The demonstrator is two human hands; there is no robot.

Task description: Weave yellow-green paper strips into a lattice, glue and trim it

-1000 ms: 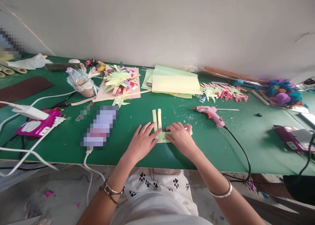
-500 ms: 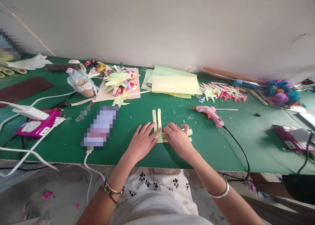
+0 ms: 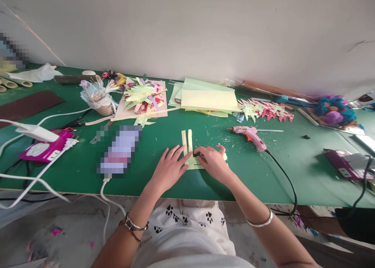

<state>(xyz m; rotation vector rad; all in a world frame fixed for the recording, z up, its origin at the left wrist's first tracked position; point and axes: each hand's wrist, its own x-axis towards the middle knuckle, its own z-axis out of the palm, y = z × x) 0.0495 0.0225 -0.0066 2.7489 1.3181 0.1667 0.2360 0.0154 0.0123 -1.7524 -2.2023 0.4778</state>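
Note:
Pale yellow paper strips (image 3: 190, 138) lie on the green table in front of me, two pointing away from me and others running rightward. My left hand (image 3: 172, 166) rests over the left strips with its fingers spread, the fingertips pressing on them. My right hand (image 3: 215, 162) bends over the rightward strips (image 3: 199, 167), its fingers curled and the thumb side close to the strip crossing. It appears to pinch a strip, though the palm hides much of the paper. The little finger sticks out.
A pink glue gun (image 3: 249, 135) lies to the right, its cord hanging over the edge. On the left are a phone (image 3: 120, 149) and a magenta power strip (image 3: 48, 147). Behind are a pile of paper pieces (image 3: 143, 96), paper sheets (image 3: 208, 98) and folded paper chains (image 3: 266, 109).
My right hand has shifted slightly to the right over the strips, covering more of their right ends. The left hand has stayed in place.

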